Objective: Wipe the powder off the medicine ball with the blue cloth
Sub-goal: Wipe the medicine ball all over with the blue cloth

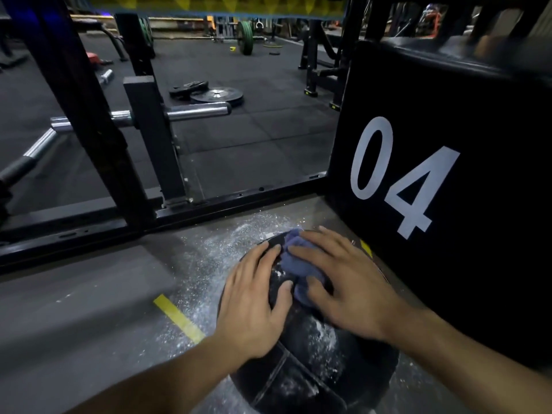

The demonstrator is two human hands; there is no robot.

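A black medicine ball (304, 372) sits on the grey floor at the bottom centre, streaked with white powder on its near side. The crumpled blue cloth (294, 261) lies on the ball's top. My right hand (343, 285) presses flat on the cloth, fingers spread and fairly straight. My left hand (254, 297) rests on the ball's left side with fingers spread, its thumb touching the cloth's edge.
White powder (209, 261) is scattered on the floor around the ball. A black box marked "04" (448, 162) stands tight against the ball's right. A black rack frame (143, 216) crosses the floor just beyond. Weight plates (216, 95) and a barbell (246, 37) lie farther off.
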